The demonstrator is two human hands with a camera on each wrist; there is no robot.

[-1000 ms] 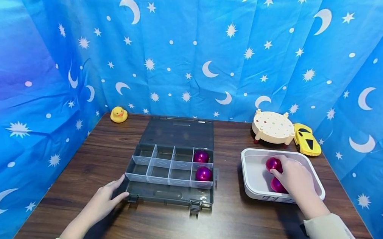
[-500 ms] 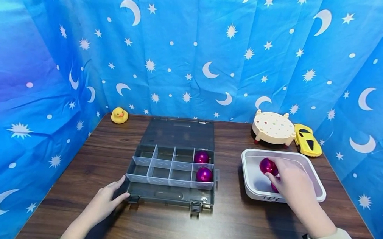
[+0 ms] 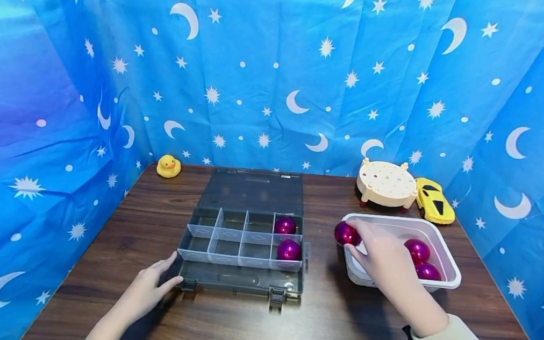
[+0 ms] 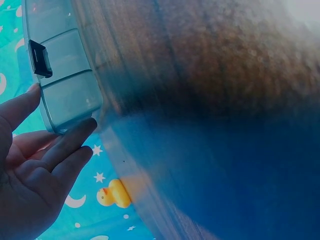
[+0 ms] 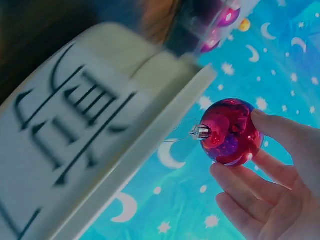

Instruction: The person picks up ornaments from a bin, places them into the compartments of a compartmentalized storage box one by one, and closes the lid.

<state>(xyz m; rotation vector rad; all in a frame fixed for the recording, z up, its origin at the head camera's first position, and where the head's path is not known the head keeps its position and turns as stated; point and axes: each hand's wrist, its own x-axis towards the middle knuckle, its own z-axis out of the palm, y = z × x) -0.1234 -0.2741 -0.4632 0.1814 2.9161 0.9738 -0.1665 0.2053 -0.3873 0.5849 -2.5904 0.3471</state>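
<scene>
My right hand (image 3: 385,258) pinches a shiny magenta Christmas bauble (image 3: 347,234) between thumb and fingers, over the left rim of a white plastic tub (image 3: 450,261). The right wrist view shows the silver cap and thin wire loop on this bauble (image 5: 232,130). Two more baubles (image 3: 417,251) lie in the tub's right part. A dark see-through compartment case (image 3: 238,276) lies with its lid raised at the back. Its rightmost column holds one bauble (image 3: 285,225) in the back compartment and another (image 3: 289,250) in front. My left hand (image 3: 147,283) rests extended fingers and thumb against the case's front left corner.
A yellow rubber duck (image 3: 168,166) sits at the table's back left. Behind the tub are a cream round stool-like toy (image 3: 387,184) and a yellow toy car (image 3: 435,201). Blue star-and-moon cloth (image 3: 255,82) surrounds the dark wooden table (image 3: 238,329).
My right hand has lifted a bauble and carried it left to the tub's left rim, uncovering the two baubles still inside. My left hand stays at the case corner.
</scene>
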